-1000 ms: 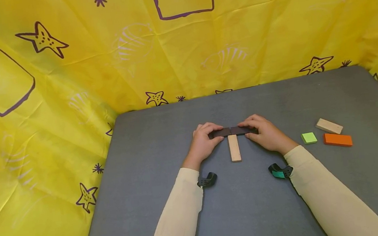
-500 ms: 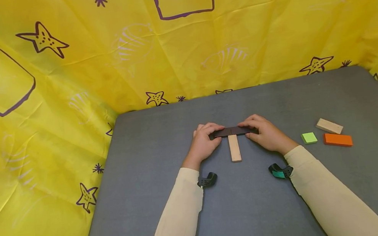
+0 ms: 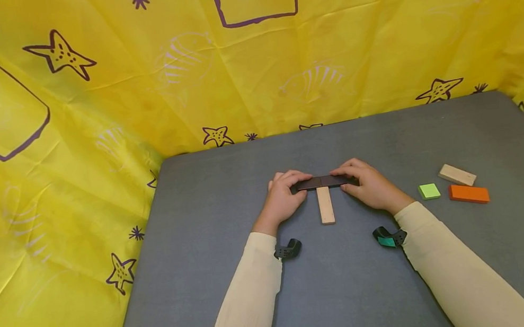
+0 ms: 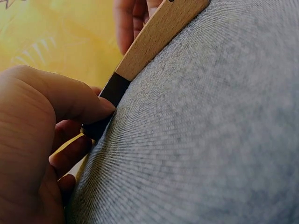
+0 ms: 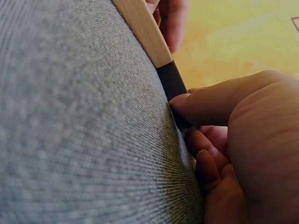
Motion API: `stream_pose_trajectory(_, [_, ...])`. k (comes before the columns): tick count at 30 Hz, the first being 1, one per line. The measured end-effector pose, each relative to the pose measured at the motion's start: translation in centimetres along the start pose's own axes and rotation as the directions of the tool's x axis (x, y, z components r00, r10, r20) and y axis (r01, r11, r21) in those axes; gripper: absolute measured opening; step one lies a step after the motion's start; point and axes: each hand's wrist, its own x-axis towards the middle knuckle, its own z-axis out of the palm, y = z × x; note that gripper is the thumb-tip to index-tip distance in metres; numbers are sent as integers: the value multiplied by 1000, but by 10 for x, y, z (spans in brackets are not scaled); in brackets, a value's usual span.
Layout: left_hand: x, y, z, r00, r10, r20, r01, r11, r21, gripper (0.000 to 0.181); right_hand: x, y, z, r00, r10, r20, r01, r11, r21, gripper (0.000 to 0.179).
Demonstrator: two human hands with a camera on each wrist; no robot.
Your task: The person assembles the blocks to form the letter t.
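Two flat black blocks lie end to end in the middle of the table, the left black block (image 3: pixel 309 183) touching the right black block (image 3: pixel 332 180). A plain wooden block (image 3: pixel 326 206) lies against their near side at the join, making a T shape. My left hand (image 3: pixel 282 198) pinches the left black block between thumb and fingers, its outer end partly covered. At the other end, my right hand (image 3: pixel 367 187) pinches the right black block the same way. The left wrist view shows the left thumb (image 4: pixel 88 98) pressing the block's near edge.
To the right lie a lime green square block (image 3: pixel 429 192), an orange block (image 3: pixel 468 193) and another plain wooden block (image 3: pixel 457 175). The grey table (image 3: pixel 200 218) backs onto a yellow patterned cloth (image 3: pixel 253 79).
The thin gap between the two black blocks has closed, the left hand shifting its block slightly right. The right hand and the loose blocks look unmoved.
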Motion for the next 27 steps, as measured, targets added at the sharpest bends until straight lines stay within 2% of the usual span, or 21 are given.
stream_pose_trajectory(13, [-2,0,0,1000,8,-6,-8,1000,-17,40,-1,0,-2,1000,-5,-7,5,1000,17,36])
stream_pose_trajectory(21, [-8,3,2,996,45,-75,-52,994,-93,41,-1,1,-3,1000,15,-20,-15,999,29,37])
stream_pose_trajectory(27, [-15,16,7,989,81,-126,-87,995,-44,40,-2,2,-4,999,15,-32,-13,999,49,36])
